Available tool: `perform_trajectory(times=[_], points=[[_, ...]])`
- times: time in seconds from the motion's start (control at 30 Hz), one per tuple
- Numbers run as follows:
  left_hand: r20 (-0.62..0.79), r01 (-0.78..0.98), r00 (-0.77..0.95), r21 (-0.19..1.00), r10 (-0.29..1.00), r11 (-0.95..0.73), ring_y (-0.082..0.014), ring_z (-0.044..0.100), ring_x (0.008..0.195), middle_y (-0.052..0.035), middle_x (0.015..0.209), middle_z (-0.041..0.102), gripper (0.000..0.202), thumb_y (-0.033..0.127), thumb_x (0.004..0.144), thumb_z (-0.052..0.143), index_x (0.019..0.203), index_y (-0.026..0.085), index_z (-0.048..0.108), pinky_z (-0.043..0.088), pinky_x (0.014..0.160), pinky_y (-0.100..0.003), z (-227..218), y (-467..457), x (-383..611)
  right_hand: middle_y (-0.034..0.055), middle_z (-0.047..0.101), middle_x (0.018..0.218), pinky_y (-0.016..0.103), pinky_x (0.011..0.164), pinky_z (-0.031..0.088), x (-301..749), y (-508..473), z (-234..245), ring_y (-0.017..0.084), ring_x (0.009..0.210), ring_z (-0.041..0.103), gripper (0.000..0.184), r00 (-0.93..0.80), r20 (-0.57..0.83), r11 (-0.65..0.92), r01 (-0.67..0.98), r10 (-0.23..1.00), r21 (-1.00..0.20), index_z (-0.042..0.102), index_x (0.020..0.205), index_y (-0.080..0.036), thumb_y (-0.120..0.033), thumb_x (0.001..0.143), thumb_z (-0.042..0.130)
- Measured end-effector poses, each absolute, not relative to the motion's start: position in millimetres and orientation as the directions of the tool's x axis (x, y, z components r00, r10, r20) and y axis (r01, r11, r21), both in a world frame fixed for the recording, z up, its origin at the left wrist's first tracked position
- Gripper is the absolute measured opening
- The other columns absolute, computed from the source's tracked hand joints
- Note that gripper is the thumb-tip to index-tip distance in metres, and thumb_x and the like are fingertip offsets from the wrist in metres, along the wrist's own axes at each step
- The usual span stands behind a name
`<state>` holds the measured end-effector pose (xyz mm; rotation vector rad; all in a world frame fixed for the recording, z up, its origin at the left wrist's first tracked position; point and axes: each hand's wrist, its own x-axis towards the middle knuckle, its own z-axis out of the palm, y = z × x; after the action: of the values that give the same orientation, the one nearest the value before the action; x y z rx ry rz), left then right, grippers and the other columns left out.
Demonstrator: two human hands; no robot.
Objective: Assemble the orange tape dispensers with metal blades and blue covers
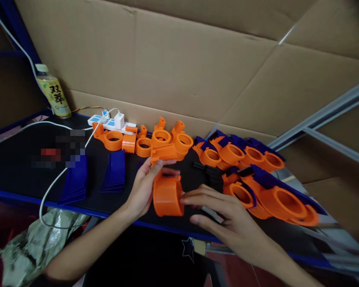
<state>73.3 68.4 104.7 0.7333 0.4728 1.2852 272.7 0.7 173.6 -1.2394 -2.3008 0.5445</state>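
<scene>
My left hand (145,187) is closed on an orange plastic tape dispenser body (167,195), its thumb on the upper part and the round ring hanging below. The fingers of my right hand (224,211) are stretched out, with the fingertips at the ring's right side and the thumb apart. A grey strip (212,214), metallic in look, shows between that thumb and the fingers; whether it touches the hand I cannot tell. Just behind the held piece stand several more orange dispenser bodies (160,137). To the right, orange dispensers with blue plates (283,203) lie in two rows.
Stacks of blue plates (115,171) lie on the black table (98,159) at left. A white cable (49,185) runs over the front edge from a power strip (92,119). A bottle (55,93) stands at the back left, before a cardboard wall (173,59). A black tool (212,173) lies behind my right hand.
</scene>
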Motion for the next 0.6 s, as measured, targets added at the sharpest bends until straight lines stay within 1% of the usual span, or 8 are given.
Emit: perform_trajectory(times=[0.07,0.13,0.23,0.37,0.43,0.47,0.53,0.6], points=[[0.032,-0.670,0.228,0.731,0.973,0.132,-0.0226,0.076,0.089,-0.0141,0.123,0.072,0.038,0.045,0.088,0.071,0.111,0.016,0.064,0.060,0.074,-0.031,105.5,70.2,71.0,0.0050,0.074,0.112,0.033,0.087,0.055,281.0,0.8,153.2,0.020,0.101,0.069,0.025,-0.394,0.222,0.451,0.736,0.892,-0.504,0.071,0.119,-0.027,-0.035,0.101,0.055],[0.003,-0.644,0.243,0.748,0.970,0.160,-0.0203,0.076,0.078,-0.0144,0.117,0.074,0.041,0.045,0.085,0.075,0.109,0.015,0.064,0.059,0.063,-0.027,105.9,72.2,69.1,0.0081,0.073,0.115,0.036,0.086,0.057,292.8,9.4,128.4,0.023,0.104,0.069,0.029,-0.331,0.225,0.394,0.846,0.916,-0.360,0.070,0.124,-0.025,-0.036,0.100,0.057],[-0.021,-0.611,0.258,0.771,0.966,0.180,-0.0182,0.075,0.069,-0.0151,0.113,0.076,0.040,0.046,0.084,0.075,0.105,0.014,0.064,0.056,0.058,-0.025,105.8,74.2,68.7,0.0108,0.072,0.113,0.039,0.081,0.058,302.1,22.1,93.1,0.026,0.101,0.068,0.036,-0.375,0.197,0.403,0.906,0.906,-0.129,0.066,0.131,-0.020,-0.032,0.097,0.062],[-0.034,-0.567,0.270,0.802,0.962,0.187,-0.0156,0.074,0.063,-0.0140,0.107,0.077,0.036,0.047,0.086,0.073,0.097,0.014,0.063,0.055,0.058,-0.023,105.7,73.8,69.2,0.0102,0.071,0.095,0.038,0.076,0.056,295.0,24.7,71.6,0.024,0.085,0.067,0.025,-0.400,0.223,0.402,0.915,0.889,0.034,0.073,0.113,-0.017,-0.023,0.101,0.052],[-0.046,-0.555,0.285,0.806,0.957,0.204,-0.0155,0.074,0.063,-0.0134,0.106,0.077,0.036,0.047,0.086,0.073,0.095,0.014,0.061,0.055,0.058,-0.023,106.3,73.4,68.8,0.0098,0.070,0.091,0.038,0.072,0.054,291.4,23.9,70.9,0.024,0.080,0.066,0.024,-0.388,0.242,0.388,0.920,0.890,0.049,0.074,0.107,-0.017,-0.021,0.101,0.051],[-0.051,-0.552,0.292,0.806,0.955,0.212,-0.0156,0.074,0.063,-0.0134,0.107,0.077,0.036,0.047,0.085,0.073,0.094,0.014,0.061,0.056,0.058,-0.023,106.8,73.4,68.5,0.0098,0.071,0.091,0.037,0.071,0.054,290.8,24.1,71.6,0.024,0.080,0.066,0.023,-0.379,0.248,0.384,0.923,0.892,0.030,0.075,0.106,-0.017,-0.021,0.100,0.052],[-0.058,-0.549,0.298,0.806,0.953,0.221,-0.0159,0.074,0.063,-0.0134,0.109,0.077,0.036,0.047,0.085,0.073,0.094,0.015,0.061,0.056,0.057,-0.024,108.0,73.5,67.9,0.0091,0.072,0.091,0.035,0.069,0.053,291.9,25.9,73.4,0.023,0.081,0.068,0.020,-0.348,0.252,0.373,0.926,0.903,-0.059,0.075,0.101,-0.018,-0.020,0.098,0.056],[-0.063,-0.543,0.301,0.809,0.951,0.226,-0.0161,0.074,0.063,-0.0129,0.108,0.077,0.036,0.047,0.085,0.073,0.094,0.015,0.060,0.056,0.057,-0.024,109.0,73.8,67.4,0.0076,0.073,0.090,0.032,0.068,0.052,294.9,28.8,75.6,0.022,0.081,0.069,0.016,-0.302,0.237,0.349,0.918,0.923,-0.187,0.076,0.096,-0.020,-0.020,0.096,0.060]])
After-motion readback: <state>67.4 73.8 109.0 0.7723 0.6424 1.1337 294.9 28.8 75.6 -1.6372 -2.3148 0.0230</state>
